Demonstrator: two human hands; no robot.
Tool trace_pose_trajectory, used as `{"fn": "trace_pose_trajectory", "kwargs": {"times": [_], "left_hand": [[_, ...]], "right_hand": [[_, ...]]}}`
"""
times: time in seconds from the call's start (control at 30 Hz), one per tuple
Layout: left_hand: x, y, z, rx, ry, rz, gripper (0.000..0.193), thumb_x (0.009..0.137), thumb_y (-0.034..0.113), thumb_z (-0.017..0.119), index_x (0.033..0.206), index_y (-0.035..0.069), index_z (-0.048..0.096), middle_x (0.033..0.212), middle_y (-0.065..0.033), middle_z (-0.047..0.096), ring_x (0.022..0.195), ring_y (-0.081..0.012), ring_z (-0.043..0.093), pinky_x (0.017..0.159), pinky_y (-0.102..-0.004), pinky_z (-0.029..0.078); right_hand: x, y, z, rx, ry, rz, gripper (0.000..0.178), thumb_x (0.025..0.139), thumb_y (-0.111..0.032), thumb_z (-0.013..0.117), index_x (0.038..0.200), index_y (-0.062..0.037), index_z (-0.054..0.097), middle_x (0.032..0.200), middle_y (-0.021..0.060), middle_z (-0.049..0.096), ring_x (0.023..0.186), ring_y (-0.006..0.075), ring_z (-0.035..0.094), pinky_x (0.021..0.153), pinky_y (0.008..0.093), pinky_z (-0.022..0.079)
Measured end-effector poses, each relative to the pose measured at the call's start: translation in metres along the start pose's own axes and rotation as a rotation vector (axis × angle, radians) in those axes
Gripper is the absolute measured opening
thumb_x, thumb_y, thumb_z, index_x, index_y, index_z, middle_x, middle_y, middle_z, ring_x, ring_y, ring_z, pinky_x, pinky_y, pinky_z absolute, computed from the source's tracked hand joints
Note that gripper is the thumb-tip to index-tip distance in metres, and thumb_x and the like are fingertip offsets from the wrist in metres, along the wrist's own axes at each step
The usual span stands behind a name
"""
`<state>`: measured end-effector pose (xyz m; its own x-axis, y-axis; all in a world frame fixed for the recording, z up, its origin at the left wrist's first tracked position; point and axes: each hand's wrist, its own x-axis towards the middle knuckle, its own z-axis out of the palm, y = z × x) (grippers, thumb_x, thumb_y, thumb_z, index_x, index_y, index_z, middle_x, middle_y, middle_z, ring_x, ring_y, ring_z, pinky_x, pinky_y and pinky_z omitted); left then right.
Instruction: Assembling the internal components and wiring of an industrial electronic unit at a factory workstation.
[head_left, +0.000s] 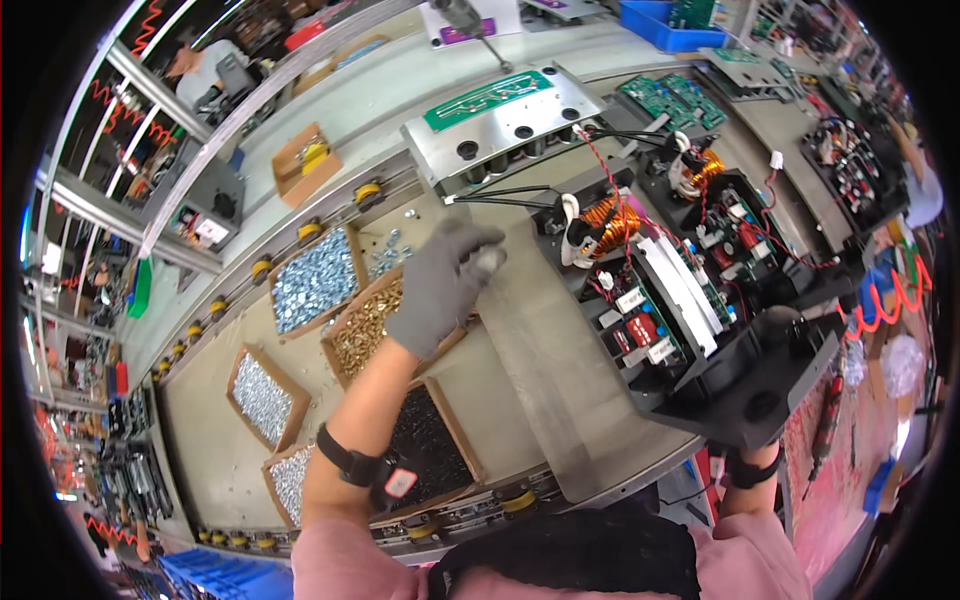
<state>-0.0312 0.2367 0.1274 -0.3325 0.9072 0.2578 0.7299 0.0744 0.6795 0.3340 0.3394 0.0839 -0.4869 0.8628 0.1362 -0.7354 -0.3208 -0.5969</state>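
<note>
My left hand [447, 287], in a grey glove, hangs over the bench just right of the screw boxes. Its fingers are curled together and slightly blurred; whatever they hold is too small to make out. Close below it lies a cardboard box of brass-coloured screws [366, 330], partly covered by the hand and wrist. My right forearm [752, 495] reaches up to the near end of a black metal housing [735, 400], which hides the hand. Inside the housing are a copper-wound coil [608, 226], white metal strips [682, 290] and wired circuit parts.
Boxes of bluish screws [316, 280], silver screws [264, 398] and black screws [425, 450] stand at left. A silver metal plate with a green circuit board [490, 100] lies beyond, below a hanging screwdriver [470, 22]. A second housing [765, 230] stands at right. Other people work farther off.
</note>
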Motion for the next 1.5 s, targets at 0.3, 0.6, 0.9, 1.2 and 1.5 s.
{"fn": "trace_pose_trajectory", "kwargs": {"times": [0.3,0.6,0.9,1.2,1.5], "left_hand": [[0.003,0.002,0.047,0.032,0.116,0.111,0.037,0.080,0.026,0.065,0.116,0.018,0.059,0.112,-0.0091,0.055,0.101,-0.0278,0.057,0.082,-0.0373,0.047],[0.057,0.020,0.055,0.355,-0.055,0.387,0.058,0.073,0.018,0.065,0.129,0.023,0.049,0.124,-0.0113,0.048,0.115,-0.0321,0.048,0.096,-0.0409,0.040],[0.013,0.055,0.044,0.388,-0.140,0.293,0.076,0.052,0.037,0.079,0.120,0.014,0.056,0.111,-0.0180,0.048,0.103,-0.0377,0.050,0.091,-0.0447,0.041],[-0.062,0.064,0.023,0.321,-0.301,0.477,0.059,0.054,0.037,0.080,0.104,0.013,0.062,0.090,-0.0087,0.050,0.082,-0.0285,0.053,0.069,-0.0404,0.041],[-0.073,0.057,0.032,0.163,-0.134,0.416,0.069,0.058,0.030,0.079,0.121,0.018,0.054,0.108,-0.0119,0.052,0.097,-0.0318,0.051,0.077,-0.0414,0.045]], "right_hand": [[-0.015,-0.006,0.023,-1.530,0.428,-0.909,0.063,0.088,-0.032,0.056,0.136,0.0024,0.033,0.130,0.0172,0.043,0.120,0.0271,0.045,0.102,0.0418,0.035],[-0.060,0.054,0.051,-1.831,0.243,-0.624,0.091,0.072,-0.035,0.074,0.137,0.0052,0.025,0.131,0.0177,0.038,0.119,0.0286,0.042,0.101,0.0384,0.032],[-0.020,0.004,0.012,-1.502,0.403,-0.893,0.058,0.089,-0.036,0.052,0.128,0.0044,0.040,0.126,0.0161,0.047,0.109,0.0233,0.052,0.094,0.0401,0.042],[-0.030,-0.013,0.000,-1.527,0.454,-0.863,0.050,0.086,-0.030,0.054,0.122,0.0037,0.045,0.116,0.0137,0.050,0.100,0.0209,0.053,0.086,0.0378,0.043],[-0.023,-0.023,-0.003,-1.546,0.460,-0.860,0.043,0.083,-0.024,0.056,0.115,0.0030,0.050,0.105,0.0112,0.053,0.090,0.0185,0.054,0.079,0.0354,0.044]]}}
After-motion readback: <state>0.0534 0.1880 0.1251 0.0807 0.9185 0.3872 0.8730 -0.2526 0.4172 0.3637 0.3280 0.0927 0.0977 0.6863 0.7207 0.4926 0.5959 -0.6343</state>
